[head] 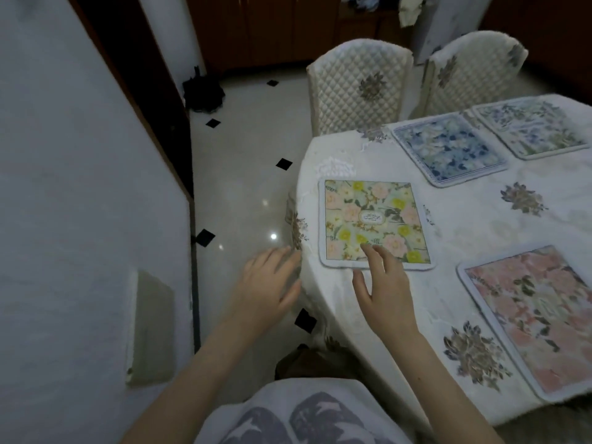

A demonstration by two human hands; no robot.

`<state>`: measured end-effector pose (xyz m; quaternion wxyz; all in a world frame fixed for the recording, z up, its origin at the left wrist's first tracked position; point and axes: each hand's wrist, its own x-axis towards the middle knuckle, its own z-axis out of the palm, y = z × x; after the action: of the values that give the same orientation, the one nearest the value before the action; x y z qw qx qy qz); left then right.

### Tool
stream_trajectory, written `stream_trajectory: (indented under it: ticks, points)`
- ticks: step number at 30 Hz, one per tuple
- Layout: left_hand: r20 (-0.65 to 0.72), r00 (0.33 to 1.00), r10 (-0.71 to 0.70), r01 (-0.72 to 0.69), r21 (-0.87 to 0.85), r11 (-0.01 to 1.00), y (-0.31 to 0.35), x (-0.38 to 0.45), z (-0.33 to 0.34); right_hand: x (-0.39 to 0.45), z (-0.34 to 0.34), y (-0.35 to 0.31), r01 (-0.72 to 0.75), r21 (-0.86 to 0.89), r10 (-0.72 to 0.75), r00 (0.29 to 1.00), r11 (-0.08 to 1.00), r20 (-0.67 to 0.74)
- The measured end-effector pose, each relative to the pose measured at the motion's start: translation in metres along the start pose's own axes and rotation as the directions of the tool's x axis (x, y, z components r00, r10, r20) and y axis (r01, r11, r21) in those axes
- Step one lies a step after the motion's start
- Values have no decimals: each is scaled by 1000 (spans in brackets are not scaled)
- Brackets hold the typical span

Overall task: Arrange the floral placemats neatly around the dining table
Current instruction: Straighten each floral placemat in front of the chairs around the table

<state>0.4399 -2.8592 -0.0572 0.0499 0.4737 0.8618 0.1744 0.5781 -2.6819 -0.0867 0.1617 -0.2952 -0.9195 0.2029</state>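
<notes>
At about six o'clock of the yellow-and-pink floral placemat [374, 223], the right hand [382, 280] lies spread and relaxed, its forefinger tip touching the mat's near border and nothing gripped. Out at nine o'clock from it, the left hand [270, 283] hangs off the table's edge with straight, loose fingers; it seems to brush the drape of the white tablecloth [464, 219], though blur there leaves contact uncertain.

That mat lies flat near the rounded end of the table, roughly square to the edge. A pink floral placemat [538, 318] lies at four o'clock from it, a blue floral placemat [448, 149] at one o'clock, and a paler blue-green placemat [531, 128] just beyond that, close beside it.

Judging by the bound rims and dead-flat lie, these mats are probably light, thin and fairly limp, likely to slide easily on the cloth and drag it into wrinkles. Nudging with flat fingertips on the border, or pinching a near corner, should serve better than lifting from the middle. Two quilted chairs [358, 88] stand at twelve o'clock.
</notes>
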Motion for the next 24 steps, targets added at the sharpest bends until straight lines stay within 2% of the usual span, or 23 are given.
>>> stream_trajectory:
  ticks: [8,13,19,24]
  points:
    - [-17,975,221,-221,-11,975,-10,135,-24,77,-16,9,-161,8,161,979,987,-126]
    - [53,922,383,-378,-84,922,-16,197,-12,102,-21,23,-317,-13,309,932,948,-192]
    - [129,785,606,-585,-166,794,-31,279,16,128,-5,23,-537,-34,505,812,843,-292]
    - [158,633,758,-727,-215,652,-43,353,27,163,15,8,-682,53,643,658,729,-391]
